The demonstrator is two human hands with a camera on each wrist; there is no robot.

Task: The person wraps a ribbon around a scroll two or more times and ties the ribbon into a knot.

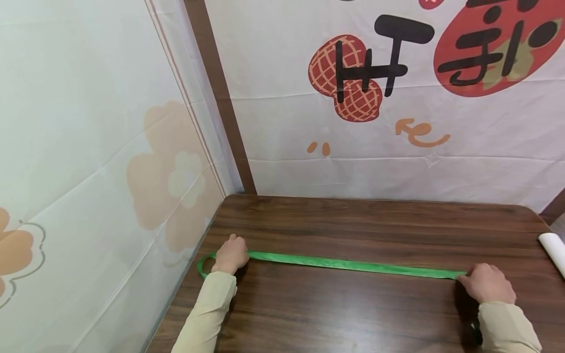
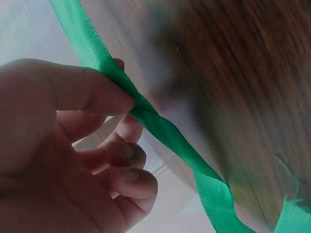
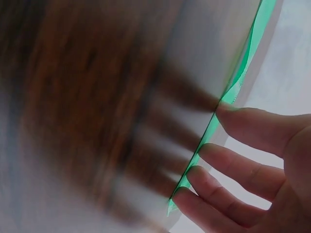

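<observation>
A long green satin ribbon (image 1: 344, 264) runs nearly straight across the dark wooden table from one hand to the other. My left hand (image 1: 231, 255) pinches it between thumb and index finger near the left table edge. Past that grip the ribbon (image 2: 170, 136) twists and curves into a loose loop, its frayed end showing in the left wrist view. At the far right end, my right hand (image 1: 487, 284) touches the ribbon with its fingertips. In the right wrist view the thumb and several fairly straight fingers (image 3: 243, 167) press along it, spread apart, against the tabletop.
The wooden table (image 1: 353, 225) meets a white printed curtain (image 1: 273, 122) at the back, and another curtain (image 1: 101, 147) hangs along its left side. A white roll (image 1: 552, 250) lies at the right table edge.
</observation>
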